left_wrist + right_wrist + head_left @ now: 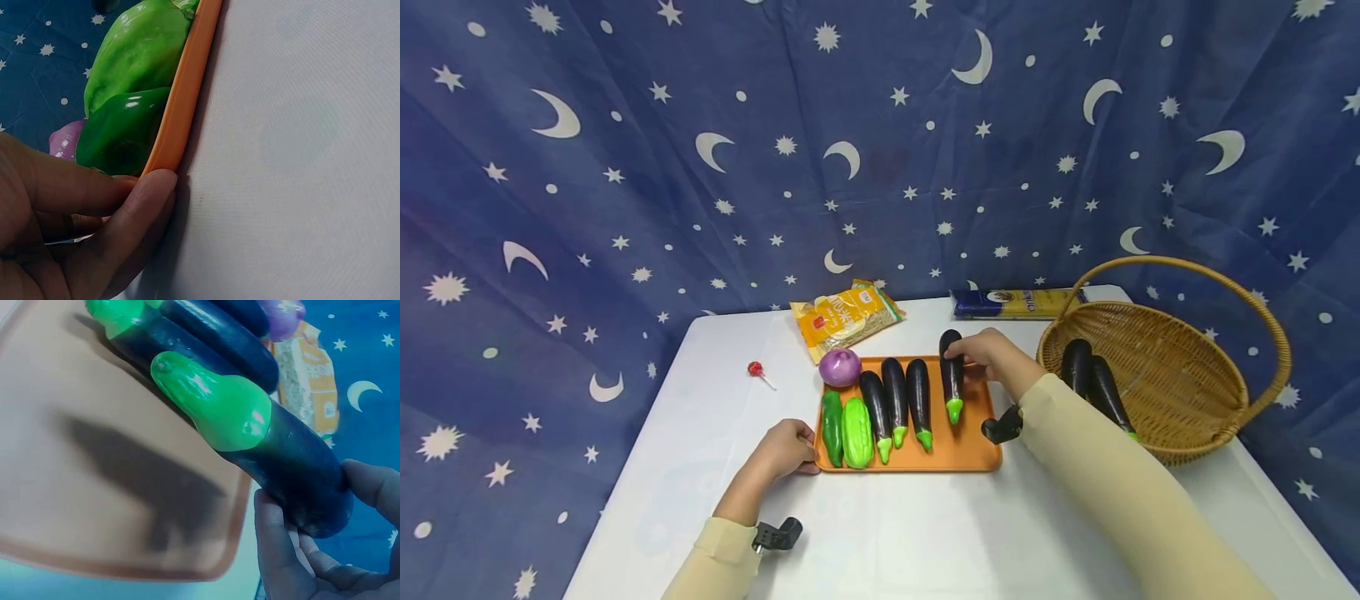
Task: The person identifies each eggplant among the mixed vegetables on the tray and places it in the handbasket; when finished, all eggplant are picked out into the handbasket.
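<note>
My right hand [992, 357] pinches a dark eggplant [952, 379] near its rounded end, green stem toward me. In the right wrist view this eggplant [306, 469] hangs over the orange tray [75, 481], casting a shadow on it. My left hand [788, 450] grips the tray's [910, 472] near left corner; the left wrist view shows thumb and fingers pinching the rim [181, 106]. On the tray lie several more eggplants [895, 400], a purple onion [840, 367], a dark green pepper [832, 427] and a light green, wrinkled vegetable [857, 433].
To the right, a wicker basket [1165, 333] with a tall handle holds two eggplants [1108, 392]. Behind the tray lie a yellow food packet [842, 321] and a long blue-and-yellow packet [1018, 304]. A red lollipop [756, 368] lies left on the white table [700, 392].
</note>
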### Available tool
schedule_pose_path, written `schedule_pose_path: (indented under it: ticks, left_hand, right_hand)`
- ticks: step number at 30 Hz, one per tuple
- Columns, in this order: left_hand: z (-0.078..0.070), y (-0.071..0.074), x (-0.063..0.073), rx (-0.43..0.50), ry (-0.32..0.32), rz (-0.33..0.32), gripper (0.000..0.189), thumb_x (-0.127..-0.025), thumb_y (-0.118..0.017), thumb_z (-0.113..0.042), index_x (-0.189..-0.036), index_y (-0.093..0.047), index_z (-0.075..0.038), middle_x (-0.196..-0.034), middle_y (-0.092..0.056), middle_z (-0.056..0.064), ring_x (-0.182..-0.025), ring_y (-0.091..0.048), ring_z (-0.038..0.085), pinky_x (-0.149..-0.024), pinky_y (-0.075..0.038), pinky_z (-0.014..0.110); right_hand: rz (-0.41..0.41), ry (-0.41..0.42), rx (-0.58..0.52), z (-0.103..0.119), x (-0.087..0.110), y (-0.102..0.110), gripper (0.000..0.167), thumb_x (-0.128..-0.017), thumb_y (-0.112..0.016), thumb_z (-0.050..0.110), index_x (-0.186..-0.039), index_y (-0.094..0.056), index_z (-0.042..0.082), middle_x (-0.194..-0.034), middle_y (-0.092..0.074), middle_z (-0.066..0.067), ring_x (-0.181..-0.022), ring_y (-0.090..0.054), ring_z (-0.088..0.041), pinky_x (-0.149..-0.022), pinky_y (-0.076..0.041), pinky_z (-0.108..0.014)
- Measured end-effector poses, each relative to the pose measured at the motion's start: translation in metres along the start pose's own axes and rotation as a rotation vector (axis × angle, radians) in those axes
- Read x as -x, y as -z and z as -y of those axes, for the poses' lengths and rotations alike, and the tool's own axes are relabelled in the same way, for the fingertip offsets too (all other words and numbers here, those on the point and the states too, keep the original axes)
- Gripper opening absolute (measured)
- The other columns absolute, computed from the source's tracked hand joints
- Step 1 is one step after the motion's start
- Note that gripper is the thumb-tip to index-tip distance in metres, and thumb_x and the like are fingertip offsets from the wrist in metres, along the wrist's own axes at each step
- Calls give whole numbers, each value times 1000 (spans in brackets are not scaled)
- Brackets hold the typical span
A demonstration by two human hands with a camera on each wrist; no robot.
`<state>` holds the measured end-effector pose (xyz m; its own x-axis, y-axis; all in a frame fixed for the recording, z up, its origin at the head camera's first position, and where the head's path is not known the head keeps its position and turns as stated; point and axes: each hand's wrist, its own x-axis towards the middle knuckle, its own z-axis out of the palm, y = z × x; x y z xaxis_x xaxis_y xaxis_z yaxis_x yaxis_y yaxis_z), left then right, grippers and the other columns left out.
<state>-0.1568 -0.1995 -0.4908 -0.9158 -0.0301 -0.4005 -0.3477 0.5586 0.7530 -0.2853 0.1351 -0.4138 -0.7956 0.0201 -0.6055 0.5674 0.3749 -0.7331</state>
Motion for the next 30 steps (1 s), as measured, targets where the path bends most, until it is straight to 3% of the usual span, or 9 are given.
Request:
schedule_pose_path:
  ticks: [12,30]
  left_hand:
    - [0,0,-3,-10,4,12,20,-84,-67,7,-102,-60,6,-84,-59,13,-62,-67,19,-57,-60,31]
    - [-3,1,-1,-5,4,13,19,-83,-66,7,-101,-59,7,-85,-59,13,-63,-68,20,-59,-61,33]
  right_hand:
    - [36,41,-42,8,14,27,58,-91,-70,19,-138,-46,-5,-128,-54,-20,-76,-66,-17,-87,-59,-34]
    - [54,68,-77,6,37,83,68,-94,-63,22,-150,-34,-3,-134,-50,-20,-76,-66,-13,-83,-60,-29]
